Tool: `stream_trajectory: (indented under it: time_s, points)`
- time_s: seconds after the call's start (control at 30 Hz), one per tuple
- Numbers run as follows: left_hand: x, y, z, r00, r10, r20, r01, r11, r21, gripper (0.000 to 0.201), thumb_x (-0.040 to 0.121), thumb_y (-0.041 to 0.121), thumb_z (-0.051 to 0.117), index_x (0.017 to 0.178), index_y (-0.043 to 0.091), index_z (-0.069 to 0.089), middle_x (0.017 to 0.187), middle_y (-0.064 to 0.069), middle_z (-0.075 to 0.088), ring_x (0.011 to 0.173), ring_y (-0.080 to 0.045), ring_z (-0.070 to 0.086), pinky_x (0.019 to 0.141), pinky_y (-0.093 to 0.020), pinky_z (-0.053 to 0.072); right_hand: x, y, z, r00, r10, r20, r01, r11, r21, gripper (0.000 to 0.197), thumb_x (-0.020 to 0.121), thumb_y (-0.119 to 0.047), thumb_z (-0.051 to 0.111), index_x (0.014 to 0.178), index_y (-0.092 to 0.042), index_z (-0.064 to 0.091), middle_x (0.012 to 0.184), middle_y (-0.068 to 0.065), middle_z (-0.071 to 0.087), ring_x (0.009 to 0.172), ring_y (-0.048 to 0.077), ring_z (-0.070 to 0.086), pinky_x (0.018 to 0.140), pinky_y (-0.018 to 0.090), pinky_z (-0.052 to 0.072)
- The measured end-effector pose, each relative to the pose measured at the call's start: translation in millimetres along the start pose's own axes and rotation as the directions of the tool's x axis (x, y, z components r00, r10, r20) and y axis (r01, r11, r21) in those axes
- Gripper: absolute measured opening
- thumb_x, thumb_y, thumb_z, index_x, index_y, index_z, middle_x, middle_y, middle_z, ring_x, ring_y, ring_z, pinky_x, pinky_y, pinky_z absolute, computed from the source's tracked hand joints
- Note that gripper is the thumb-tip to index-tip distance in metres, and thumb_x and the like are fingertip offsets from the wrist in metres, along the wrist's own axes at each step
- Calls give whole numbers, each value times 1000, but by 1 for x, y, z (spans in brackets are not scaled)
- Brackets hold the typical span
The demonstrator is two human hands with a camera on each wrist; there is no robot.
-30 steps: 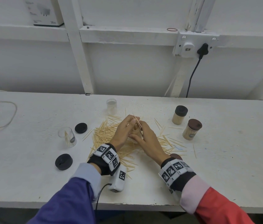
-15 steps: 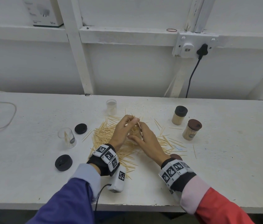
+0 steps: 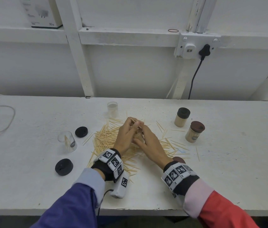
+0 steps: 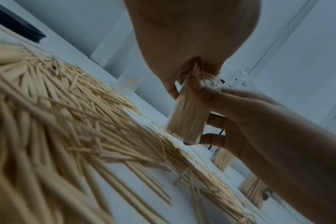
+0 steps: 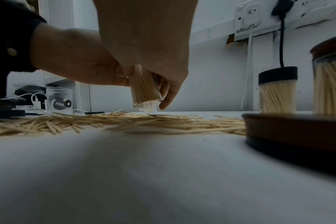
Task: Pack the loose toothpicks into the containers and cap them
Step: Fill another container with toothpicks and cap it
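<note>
Across a white bench (image 3: 228, 170) a wide heap of loose toothpicks (image 3: 107, 139) lies scattered, and both hands meet just above its middle. Right hand (image 3: 151, 143), fingers curled, grips a clear container (image 4: 186, 115) packed full of toothpicks, lifted off the bench and slightly tilted. Left hand (image 3: 126, 135), fingertips pressed together, pinches a few toothpicks (image 4: 196, 70) at the container's open mouth. To the right stand two filled, capped containers, one with a black cap (image 3: 183, 111), one with a brown cap (image 3: 197, 126). To the left sit two clear open containers (image 3: 67, 143), nearly empty, and two loose black caps (image 3: 63, 167). One brown cap (image 5: 297, 131) lies by the right wrist.
</note>
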State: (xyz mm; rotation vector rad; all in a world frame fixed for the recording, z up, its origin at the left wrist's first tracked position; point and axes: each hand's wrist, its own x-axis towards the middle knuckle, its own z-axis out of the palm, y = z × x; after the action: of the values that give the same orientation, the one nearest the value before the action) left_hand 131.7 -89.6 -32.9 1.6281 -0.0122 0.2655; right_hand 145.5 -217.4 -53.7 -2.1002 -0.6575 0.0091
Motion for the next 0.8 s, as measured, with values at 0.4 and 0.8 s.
stream_trajectory:
  time_s: [0.4, 0.8]
  points:
    - [-1, 0, -3, 996, 75, -48, -73, 996, 45, 26, 104, 23, 42, 101, 0, 53, 97, 9, 72, 90, -8, 66, 75, -17, 48, 0, -1, 0, 1000, 24, -19, -24, 999, -33, 62, 88, -53, 58, 136, -18, 40, 128, -6, 53, 110, 8, 53, 90, 33, 49]
    - [-1, -6, -7, 995, 88, 41, -95, 977, 192, 8, 99, 10, 49, 104, 11, 55, 110, 2, 68, 96, -8, 65, 81, -27, 54, -1, -3, -1, 1000, 12, -14, -12, 999, 30, 58, 88, -45, 56, 137, -18, 41, 129, -4, 55, 113, 7, 54, 92, 34, 48]
